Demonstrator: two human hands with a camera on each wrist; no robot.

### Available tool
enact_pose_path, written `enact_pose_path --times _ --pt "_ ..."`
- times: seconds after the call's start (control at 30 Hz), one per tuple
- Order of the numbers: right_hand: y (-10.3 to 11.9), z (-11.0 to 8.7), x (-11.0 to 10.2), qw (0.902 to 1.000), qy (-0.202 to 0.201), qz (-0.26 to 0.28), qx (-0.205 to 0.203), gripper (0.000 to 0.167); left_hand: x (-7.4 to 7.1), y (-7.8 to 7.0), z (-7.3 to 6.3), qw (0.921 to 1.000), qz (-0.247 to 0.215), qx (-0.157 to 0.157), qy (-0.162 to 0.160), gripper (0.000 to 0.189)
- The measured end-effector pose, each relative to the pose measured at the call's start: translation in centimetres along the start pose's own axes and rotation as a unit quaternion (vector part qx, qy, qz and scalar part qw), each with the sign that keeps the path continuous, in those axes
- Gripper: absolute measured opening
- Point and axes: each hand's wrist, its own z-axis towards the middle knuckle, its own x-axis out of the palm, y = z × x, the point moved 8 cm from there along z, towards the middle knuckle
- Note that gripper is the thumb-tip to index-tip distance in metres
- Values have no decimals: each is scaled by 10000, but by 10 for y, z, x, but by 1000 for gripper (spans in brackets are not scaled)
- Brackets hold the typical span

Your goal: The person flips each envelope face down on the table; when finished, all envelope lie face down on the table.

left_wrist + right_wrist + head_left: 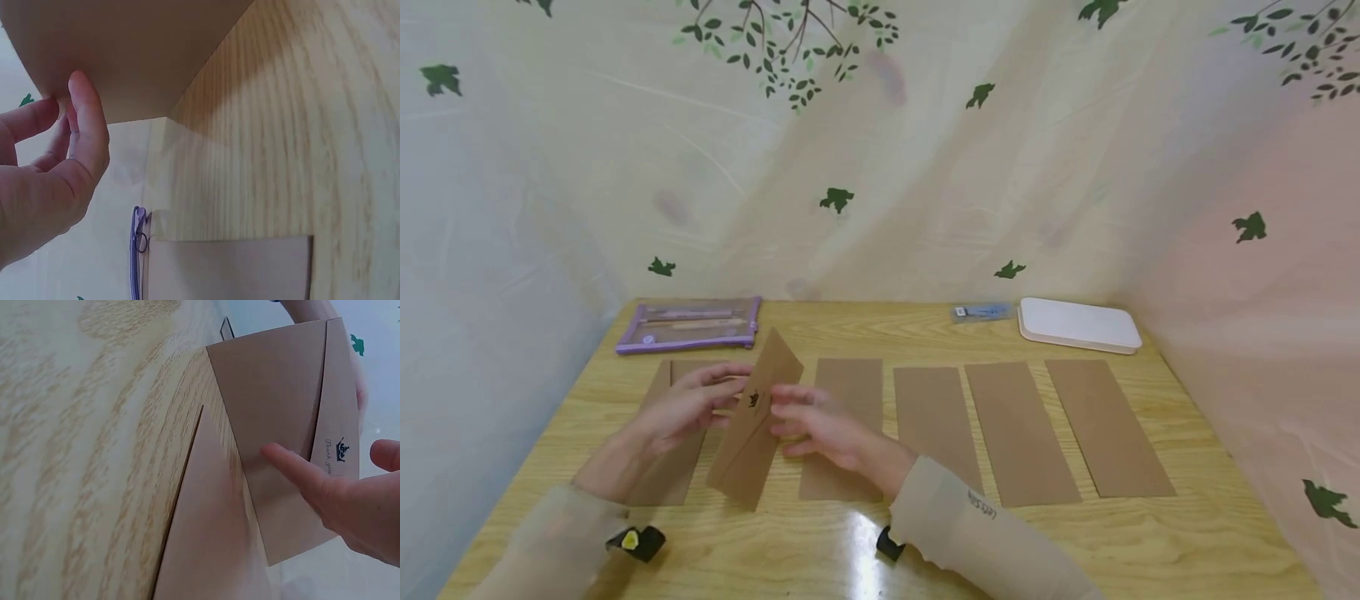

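Observation:
A brown kraft-paper envelope [747,433] stands tilted above the wooden table, its flap side with a small black crown print turned to the right. My left hand [688,408] pinches it at the edge, with fingers against the plain back in the left wrist view. My right hand [831,429] reaches the printed side; its fingers are fairly straight and touch the paper, while the thumb [384,454] stands apart. Beneath my left hand lies another envelope [664,479], partly covered. A further envelope [842,483] lies under my right hand.
To the right, more brown envelopes [1021,433] lie flat in a row. Along the back are a clear purple-edged pencil pouch [700,344], a small blue packet [983,312] and a white case [1078,323]. A leaf-patterned curtain [910,167] hangs behind the table.

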Motion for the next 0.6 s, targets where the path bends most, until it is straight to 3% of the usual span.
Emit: enact_pose_path --times 0.3,0.6 --pt "4 -4 8 9991 307 291 -93 54 9 3 2 9992 387 121 60 46" --pt "8 -10 11 9975 587 369 -129 60 13 12 6 9972 736 -54 117 59"
